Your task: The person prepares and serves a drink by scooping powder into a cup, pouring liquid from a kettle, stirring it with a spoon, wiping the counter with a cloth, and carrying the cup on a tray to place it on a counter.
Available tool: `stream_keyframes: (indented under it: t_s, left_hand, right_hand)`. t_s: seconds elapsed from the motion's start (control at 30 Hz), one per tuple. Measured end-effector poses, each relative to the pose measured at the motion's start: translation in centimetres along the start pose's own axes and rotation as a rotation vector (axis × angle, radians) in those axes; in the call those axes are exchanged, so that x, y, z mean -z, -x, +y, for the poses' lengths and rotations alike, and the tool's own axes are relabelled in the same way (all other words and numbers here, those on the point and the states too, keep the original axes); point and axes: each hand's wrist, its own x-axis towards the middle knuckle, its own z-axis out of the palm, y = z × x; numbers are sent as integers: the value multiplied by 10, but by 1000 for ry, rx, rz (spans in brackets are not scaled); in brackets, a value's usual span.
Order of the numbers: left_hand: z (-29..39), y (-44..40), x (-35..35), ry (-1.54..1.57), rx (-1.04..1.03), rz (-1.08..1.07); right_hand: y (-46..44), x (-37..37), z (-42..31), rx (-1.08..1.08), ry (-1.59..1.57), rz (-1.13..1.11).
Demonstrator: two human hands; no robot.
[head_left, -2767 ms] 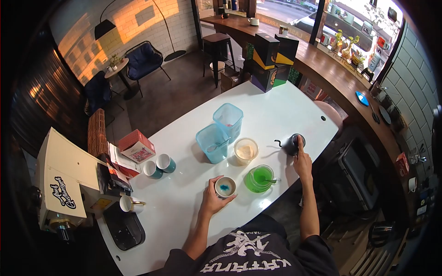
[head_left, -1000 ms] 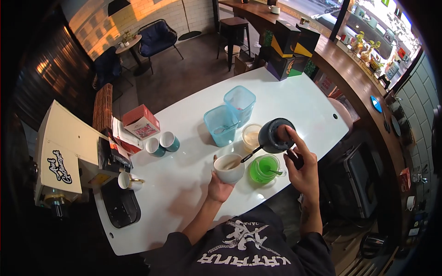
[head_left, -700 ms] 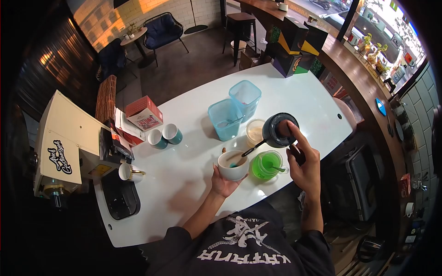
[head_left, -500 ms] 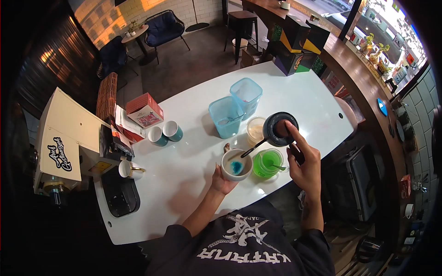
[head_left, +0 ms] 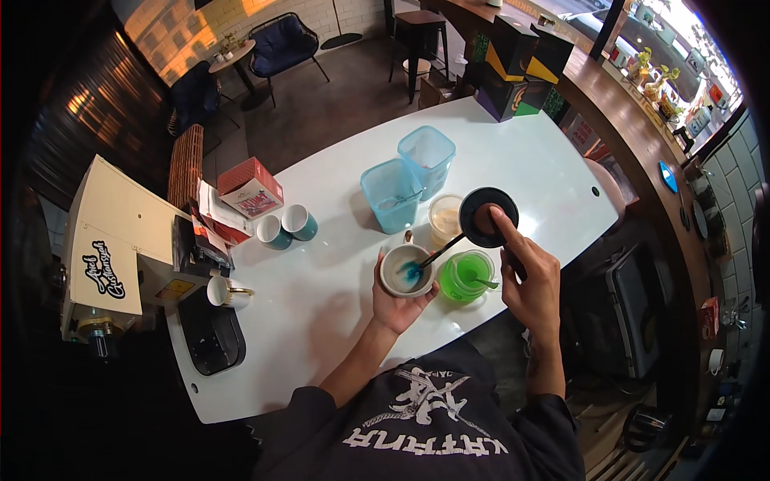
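My left hand (head_left: 399,311) is closed around a white cup (head_left: 387,280) held over the table. A bright blue patch lies inside the cup, on its pale contents. My right hand (head_left: 533,284) grips the handle of a black gooseneck kettle (head_left: 500,232), one finger resting on its lid. The thin spout (head_left: 443,251) reaches down to the cup's rim; whether liquid is flowing I cannot tell. Below the kettle stands a clear tub of green contents (head_left: 468,276) with a green spoon (head_left: 486,283) in it. A tub of pale beige contents (head_left: 443,215) is just beyond.
Two translucent blue containers (head_left: 391,198) stand farther back on the white table (head_left: 321,321). Two teal cups (head_left: 299,223), a red-and-white box (head_left: 251,188), a white mug (head_left: 228,293) and a cream-coloured machine (head_left: 112,224) are at left. Dark boxes (head_left: 513,68) occupy the far right corner.
The white cup has shifted slightly left and up with my left hand. Its fingers now show wrapped underneath. The blue patch has spread at its edges, and the spout reaches closer over the cup.
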Motion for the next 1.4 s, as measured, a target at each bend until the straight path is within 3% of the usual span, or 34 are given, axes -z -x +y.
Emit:
stream_keyframes:
  t_s: [0.73, 0.9, 1.4]
  left_hand:
    - [2, 0, 3, -242, -12, 116]
    - [2, -2, -2, -212, -72, 272]
    - [6, -2, -2, -247, -61, 291]
  right_hand:
    - [3, -8, 4, 81, 246, -6]
    - [5, -8, 6, 107, 342, -74]
    - [4, -7, 6, 53, 357, -50]
